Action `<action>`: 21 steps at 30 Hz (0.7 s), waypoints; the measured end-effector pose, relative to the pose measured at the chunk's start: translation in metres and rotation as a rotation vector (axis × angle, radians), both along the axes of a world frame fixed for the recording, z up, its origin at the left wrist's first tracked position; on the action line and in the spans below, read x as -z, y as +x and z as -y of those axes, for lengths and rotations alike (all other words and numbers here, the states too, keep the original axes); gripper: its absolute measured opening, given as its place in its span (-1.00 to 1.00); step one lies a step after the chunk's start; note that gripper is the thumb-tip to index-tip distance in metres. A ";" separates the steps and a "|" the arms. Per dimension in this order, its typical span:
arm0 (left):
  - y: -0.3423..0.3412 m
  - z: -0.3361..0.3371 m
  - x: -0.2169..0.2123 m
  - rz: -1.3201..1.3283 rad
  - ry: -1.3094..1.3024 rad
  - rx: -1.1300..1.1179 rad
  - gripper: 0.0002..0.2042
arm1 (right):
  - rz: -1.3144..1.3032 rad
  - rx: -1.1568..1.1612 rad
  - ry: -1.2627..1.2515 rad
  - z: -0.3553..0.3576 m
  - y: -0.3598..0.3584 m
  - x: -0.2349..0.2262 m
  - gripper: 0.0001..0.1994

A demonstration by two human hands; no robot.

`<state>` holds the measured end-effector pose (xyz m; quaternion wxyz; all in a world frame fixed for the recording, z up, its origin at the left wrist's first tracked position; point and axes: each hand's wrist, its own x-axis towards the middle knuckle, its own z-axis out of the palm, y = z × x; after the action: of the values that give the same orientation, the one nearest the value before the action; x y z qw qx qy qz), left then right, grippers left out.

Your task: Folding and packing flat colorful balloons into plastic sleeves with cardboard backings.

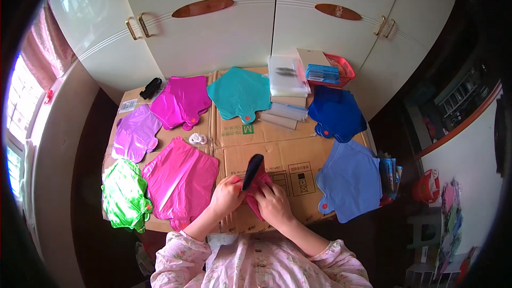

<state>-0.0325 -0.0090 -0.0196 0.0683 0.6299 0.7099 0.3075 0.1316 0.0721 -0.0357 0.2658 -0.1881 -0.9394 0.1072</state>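
Close to my body, at the near edge of the cardboard, my left hand (228, 198) pinches a folded piece of thin film. Its dark, nearly black part (253, 172) stands up between my hands, and a deep pink part (254, 209) hangs below. My right hand (273, 204) grips the pink part with bent fingers. The piece looks like a folded foil balloon, though its full shape is hidden. Flat, star-like foil balloons lie around: pink (181, 181) beside my left forearm, light blue (351, 181) to the right, and teal (240, 96) farther back.
Green (125, 192), lilac (136, 132), magenta (181, 102) and dark blue (338, 113) balloons lie on the cardboard (240, 152). At the back are clear plastic bags (287, 81), pale strips (285, 114) and a red basket (348, 70) with blue packets (322, 73). White ribbon-like coils (198, 138) sit mid-left. Cabinets (224, 37) stand behind.
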 end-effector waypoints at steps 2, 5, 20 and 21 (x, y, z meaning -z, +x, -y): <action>0.000 0.000 0.003 -0.026 0.035 0.019 -0.85 | -0.026 0.017 -0.018 -0.001 0.000 0.004 -0.73; -0.001 0.001 0.006 -0.080 0.078 0.055 -0.79 | -0.082 0.064 -0.076 -0.001 -0.003 0.008 -0.72; 0.001 0.003 0.008 -0.134 0.053 0.054 -0.64 | 0.158 0.109 -0.082 -0.005 -0.007 0.009 -0.48; 0.001 0.003 0.008 -0.137 0.053 0.055 -0.64 | 0.161 0.110 -0.090 -0.005 -0.007 0.008 -0.46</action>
<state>-0.0311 -0.0121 -0.0280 0.0113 0.6702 0.6870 0.2806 0.1241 0.0775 -0.0441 0.1861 -0.2591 -0.9402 0.1192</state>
